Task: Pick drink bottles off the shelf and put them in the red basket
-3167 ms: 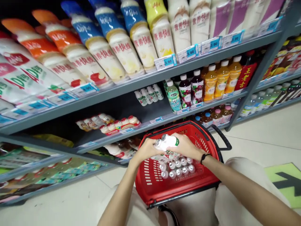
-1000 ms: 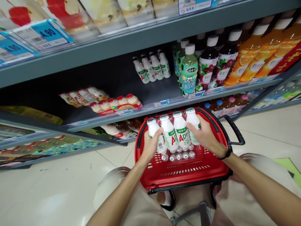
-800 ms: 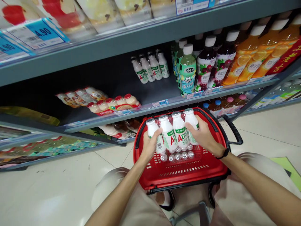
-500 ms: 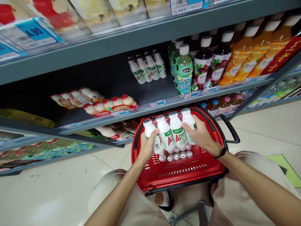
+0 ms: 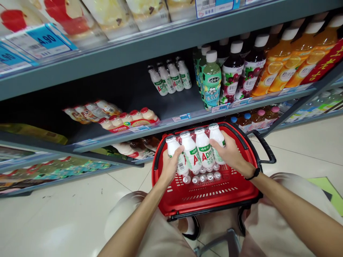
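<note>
Both my hands hold a shrink-wrapped pack of small white AD milk bottles (image 5: 197, 150) upright above a red shopping basket (image 5: 209, 198). My left hand (image 5: 170, 166) grips the pack's left end, fingers curled round the outer bottle. My right hand (image 5: 230, 153) clasps the right end; a black band sits on that wrist. Below the held pack, another row of the same bottles (image 5: 202, 177) lies in the basket with silver caps showing. The basket rests on my lap.
Grey shelves run across in front of me. The middle shelf (image 5: 171, 107) holds a matching AD bottle pack (image 5: 171, 76), red-capped drink packs (image 5: 128, 119), a green bottle (image 5: 211, 84) and juice bottles (image 5: 278, 60). Price tags (image 5: 40, 39) line the upper shelf. Pale tiled floor lies below.
Since 3.2 s ago the pack has come up out of the basket and now stands upright between my hands. Over the last second it has hardly moved; only the view drifts slightly.
</note>
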